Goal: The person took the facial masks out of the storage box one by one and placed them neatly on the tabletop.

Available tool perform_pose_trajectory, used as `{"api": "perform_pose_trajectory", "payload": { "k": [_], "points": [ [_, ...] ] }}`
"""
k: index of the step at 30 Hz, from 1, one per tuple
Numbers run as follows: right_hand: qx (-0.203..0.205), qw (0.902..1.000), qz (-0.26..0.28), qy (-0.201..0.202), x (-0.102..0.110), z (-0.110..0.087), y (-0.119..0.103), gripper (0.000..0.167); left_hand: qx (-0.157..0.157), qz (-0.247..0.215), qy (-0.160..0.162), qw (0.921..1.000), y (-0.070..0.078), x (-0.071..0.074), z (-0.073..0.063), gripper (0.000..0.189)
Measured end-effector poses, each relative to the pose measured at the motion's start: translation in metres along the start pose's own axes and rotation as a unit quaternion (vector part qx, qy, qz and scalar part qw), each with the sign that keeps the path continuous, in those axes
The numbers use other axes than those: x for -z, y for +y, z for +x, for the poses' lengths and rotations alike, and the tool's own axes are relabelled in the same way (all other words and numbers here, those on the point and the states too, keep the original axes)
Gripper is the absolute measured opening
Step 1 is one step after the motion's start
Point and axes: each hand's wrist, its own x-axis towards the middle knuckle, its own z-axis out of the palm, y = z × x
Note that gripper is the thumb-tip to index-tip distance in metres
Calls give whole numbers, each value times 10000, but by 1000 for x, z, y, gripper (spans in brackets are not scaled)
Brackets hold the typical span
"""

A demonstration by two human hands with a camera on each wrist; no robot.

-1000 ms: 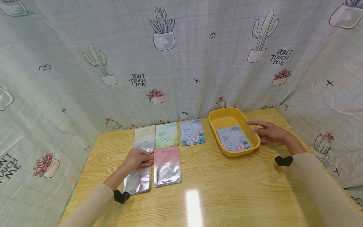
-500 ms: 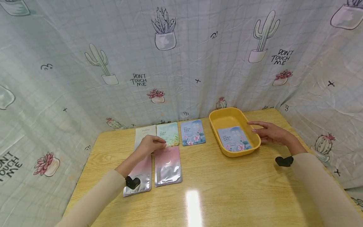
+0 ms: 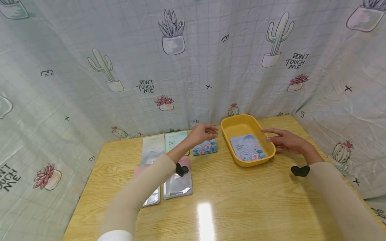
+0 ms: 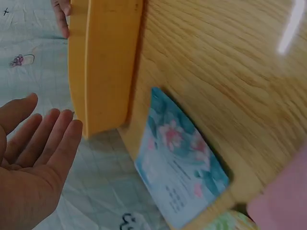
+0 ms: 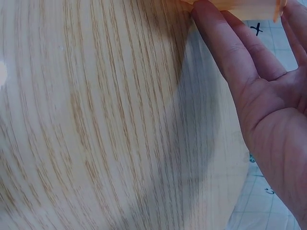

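Note:
My left hand (image 3: 202,134) hovers over a blue flower-printed sachet (image 3: 206,148) at the back of the table, holding nothing. In the left wrist view its fingers spread loosely beside the yellow tray (image 4: 106,67), and the same sachet (image 4: 180,158) lies on the table. At the tray's right side is my right hand (image 3: 287,142), its fingertips on the rim; the right wrist view shows fingers (image 5: 225,48) stretched out against the tray. Inside the yellow tray (image 3: 238,162) lies another blue sachet (image 3: 248,147).
Left of the blue sachet lie a green sachet (image 3: 173,139), a white-silver one (image 3: 152,150) and two pink-silver ones, the right one (image 3: 178,187) partly under the left sleeve (image 3: 144,187). A printed curtain (image 3: 193,83) hangs along the table's back and sides.
My left hand has risen and moved right, from the left sachets past the green one to above the blue one. The right hand, tray and sachets keep their places.

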Motion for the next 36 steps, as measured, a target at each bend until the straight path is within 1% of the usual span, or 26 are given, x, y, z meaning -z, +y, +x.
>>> {"api": "perform_pose_trajectory", "payload": {
  "k": [3,5,7,9,12,14,16,17,19,20,23,24,25,28,31,32,34,36],
  "points": [
    [20,10000,39,-39,1,-1,1,63,-112,63,-41,9999,15,-20,28,28],
    [19,10000,20,-36,2,-3,0,63,-136,172,-182,9996,25,-33,49,27],
    [18,10000,-32,-16,3,-3,0,64,-146,248,-474,9985,34,-43,68,27],
    [21,9999,-100,11,3,-3,0,64,-82,321,-873,9956,41,-51,85,29],
    [29,9998,-175,40,3,-2,1,64,98,598,-1456,9875,46,-61,106,34],
    [40,9999,-157,16,2,0,1,64,389,998,-1682,9799,46,-68,116,37],
    [55,9999,-105,-41,0,2,2,63,711,1474,-1792,9701,44,-74,125,40],
    [64,9999,-70,-73,-1,3,3,63,921,1673,-1775,9654,43,-77,127,40],
    [88,9999,-59,-121,-2,5,4,62,1346,1917,-1686,9574,43,-81,130,38],
    [99,9998,-46,-144,-3,6,5,62,1477,2003,-1633,9547,43,-82,131,38],
    [113,9998,-6,-139,-3,7,7,62,1656,2131,-1418,9524,43,-85,130,38],
    [109,9999,13,-126,-3,7,7,61,1628,2196,-1369,9521,43,-86,129,37],
    [103,9999,54,-115,-3,7,7,61,1491,2462,-1406,9473,44,-88,128,34],
    [100,9998,131,-66,0,4,6,61,1506,2722,-897,9461,44,-95,125,23],
    [111,9998,148,-59,1,2,5,62,1676,2730,-256,9470,44,-102,122,17],
    [101,9998,150,-54,1,2,4,62,1794,2528,30,9507,43,-103,121,17],
    [73,9999,138,-61,1,2,3,62,1883,2292,209,9548,42,-105,120,18],
    [47,9999,119,-78,1,1,2,62,2074,1925,270,9587,41,-105,121,22]
  ]
}}
